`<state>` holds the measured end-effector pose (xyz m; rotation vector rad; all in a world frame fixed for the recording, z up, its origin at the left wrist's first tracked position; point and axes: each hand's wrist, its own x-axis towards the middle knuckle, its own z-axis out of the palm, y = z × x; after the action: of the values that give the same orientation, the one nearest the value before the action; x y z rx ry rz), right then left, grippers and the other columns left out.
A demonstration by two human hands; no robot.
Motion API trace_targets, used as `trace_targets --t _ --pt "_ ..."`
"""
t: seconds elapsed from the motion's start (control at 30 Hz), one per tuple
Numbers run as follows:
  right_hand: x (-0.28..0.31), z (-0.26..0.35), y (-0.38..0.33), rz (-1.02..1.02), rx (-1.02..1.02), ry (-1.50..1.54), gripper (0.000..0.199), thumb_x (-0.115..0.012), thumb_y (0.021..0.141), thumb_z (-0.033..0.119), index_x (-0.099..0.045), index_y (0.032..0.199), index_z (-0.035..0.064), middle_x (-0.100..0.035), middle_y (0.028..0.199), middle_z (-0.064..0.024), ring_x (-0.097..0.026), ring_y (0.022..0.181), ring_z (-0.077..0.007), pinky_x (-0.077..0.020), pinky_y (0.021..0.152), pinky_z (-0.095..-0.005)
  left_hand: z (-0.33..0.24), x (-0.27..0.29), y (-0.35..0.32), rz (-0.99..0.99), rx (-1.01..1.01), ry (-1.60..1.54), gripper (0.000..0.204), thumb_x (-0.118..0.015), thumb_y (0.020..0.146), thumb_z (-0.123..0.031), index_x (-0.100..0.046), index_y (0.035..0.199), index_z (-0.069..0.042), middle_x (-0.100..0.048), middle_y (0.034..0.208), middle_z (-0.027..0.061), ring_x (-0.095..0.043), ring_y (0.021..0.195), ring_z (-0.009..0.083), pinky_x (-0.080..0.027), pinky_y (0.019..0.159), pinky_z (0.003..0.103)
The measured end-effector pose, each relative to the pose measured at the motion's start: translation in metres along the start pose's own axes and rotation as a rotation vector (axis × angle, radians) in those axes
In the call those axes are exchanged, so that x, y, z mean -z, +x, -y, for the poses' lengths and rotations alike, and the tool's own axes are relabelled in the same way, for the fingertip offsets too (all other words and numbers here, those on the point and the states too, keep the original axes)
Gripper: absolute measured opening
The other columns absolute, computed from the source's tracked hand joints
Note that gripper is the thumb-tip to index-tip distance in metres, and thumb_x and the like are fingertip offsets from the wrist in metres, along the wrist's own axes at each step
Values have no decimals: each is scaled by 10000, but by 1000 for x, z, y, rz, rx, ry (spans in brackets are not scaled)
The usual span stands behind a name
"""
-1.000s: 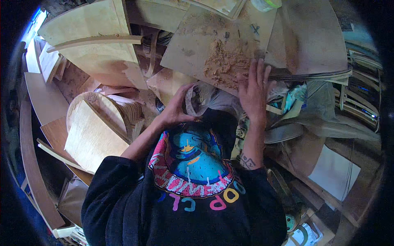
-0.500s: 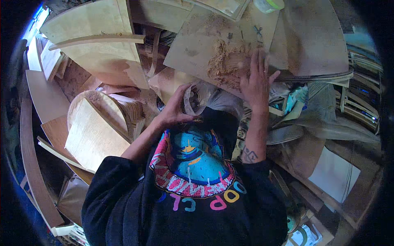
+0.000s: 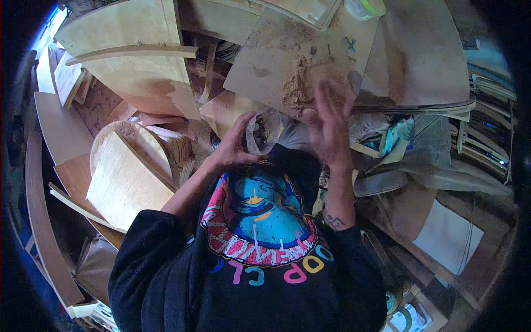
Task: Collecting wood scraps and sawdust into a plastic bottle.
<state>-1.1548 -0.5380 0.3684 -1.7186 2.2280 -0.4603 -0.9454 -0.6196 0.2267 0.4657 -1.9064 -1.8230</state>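
Note:
My left hand grips the gathered mouth of a crumpled clear plastic bag held in front of my chest. My right hand hovers just to the bag's right with its fingers spread and pointing up, over the near edge of a flat plywood board. A heap of sawdust lies on that board just above the fingers. Whether the right hand holds any sawdust I cannot tell.
Curved plywood sheets and offcuts are piled on the left and behind. A round wooden piece leans at my left. A roll of tape sits at the top. Stacked boards and papers crowd the right.
My right hand has pulled back from the sawdust heap on the board toward the bag. The left hand has kept its hold on the bag, which now sits a little higher.

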Motion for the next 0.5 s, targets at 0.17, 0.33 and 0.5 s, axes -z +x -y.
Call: trace_targets --t 0.17,0.33,0.5 --pt "-6 -10 -5 -141 -91 -216 687 -381 943 506 -300 1434 32 -306 1481 -177 -255 1384 -347 -20 1068 -662 5 2 -1 5 28 28 1047 -880 563 -251 -287 1391 -8 -414 1336 157 -412 1259 278 -330 1069 379" --pt "-21 19 15 -110 -22 -364 696 -408 932 501 -322 1414 7 -289 1487 -179 -256 1380 -354 -55 1072 -657 2 1 0 -4 49 -89 1046 -886 560 -239 -290 1386 -4 -405 1337 165 -412 1254 277 -329 1068 385" --pt "-29 23 24 -121 12 -241 754 -384 934 527 -269 1422 -36 -251 1486 -233 -212 1395 -369 -42 1091 -624 3 3 -2 -22 40 -28 1052 -888 562 -242 -284 1388 -1 -395 1344 164 -404 1261 271 -325 1072 386"
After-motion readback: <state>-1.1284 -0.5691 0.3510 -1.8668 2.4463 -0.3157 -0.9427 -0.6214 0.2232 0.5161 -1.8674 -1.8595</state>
